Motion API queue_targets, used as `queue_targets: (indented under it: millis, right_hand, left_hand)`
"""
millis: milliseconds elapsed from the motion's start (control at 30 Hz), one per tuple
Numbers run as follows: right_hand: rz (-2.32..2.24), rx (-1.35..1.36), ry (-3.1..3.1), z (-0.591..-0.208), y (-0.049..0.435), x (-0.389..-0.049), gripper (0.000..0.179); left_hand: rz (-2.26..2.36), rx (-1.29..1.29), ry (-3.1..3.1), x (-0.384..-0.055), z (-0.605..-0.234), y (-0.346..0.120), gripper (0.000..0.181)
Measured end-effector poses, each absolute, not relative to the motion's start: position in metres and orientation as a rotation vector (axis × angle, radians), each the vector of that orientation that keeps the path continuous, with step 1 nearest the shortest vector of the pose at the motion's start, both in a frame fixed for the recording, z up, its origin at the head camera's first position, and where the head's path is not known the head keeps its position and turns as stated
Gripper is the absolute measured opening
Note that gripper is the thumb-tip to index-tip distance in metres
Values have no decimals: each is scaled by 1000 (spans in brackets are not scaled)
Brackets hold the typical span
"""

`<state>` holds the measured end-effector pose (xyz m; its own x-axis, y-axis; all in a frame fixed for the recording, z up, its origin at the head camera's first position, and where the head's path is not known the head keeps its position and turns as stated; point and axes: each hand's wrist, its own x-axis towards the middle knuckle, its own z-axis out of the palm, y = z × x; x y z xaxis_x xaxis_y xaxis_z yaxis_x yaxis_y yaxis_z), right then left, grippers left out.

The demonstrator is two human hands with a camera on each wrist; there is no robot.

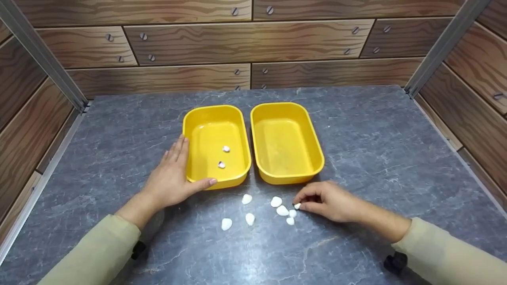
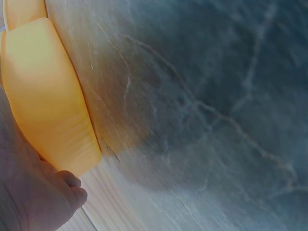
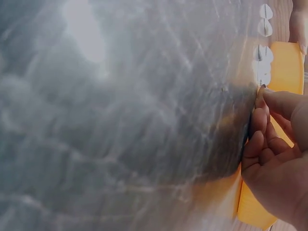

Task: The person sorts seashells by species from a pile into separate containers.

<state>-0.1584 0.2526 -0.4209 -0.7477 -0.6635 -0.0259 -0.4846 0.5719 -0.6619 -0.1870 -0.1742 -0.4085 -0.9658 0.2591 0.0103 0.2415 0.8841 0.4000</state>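
Observation:
My left hand [image 1: 170, 176] rests against the left yellow bin [image 1: 214, 114], fingers along its left side and thumb at its front rim. In that bin lie a small whitish shell with dark marks [image 1: 225, 149] and another like it [image 1: 221, 164]. My right hand [image 1: 330, 202] pinches a small white shell [image 1: 297, 206] between thumb and fingertips, low at the table. Beside those fingertips several white shells [image 1: 282, 210] lie in a loose cluster. The right wrist view shows the same hand [image 3: 279, 159] with its other fingers curled.
To the right of the left bin stands a second yellow bin [image 1: 283, 146], with no shells in it. Farther left on the dark marbled table [image 1: 356, 253] lie more separate white shells, one [image 1: 226, 224] nearest the front. Wood-patterned panels [image 1: 249, 41] enclose the back and sides.

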Motion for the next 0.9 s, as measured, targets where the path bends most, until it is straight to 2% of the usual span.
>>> queue_targets:
  millis: [900]
  right_hand:
    - [-1001, -915, 2547, -420, 256, -154, 17]
  left_hand:
    - [629, 414, 3018, -187, -409, -174, 135]
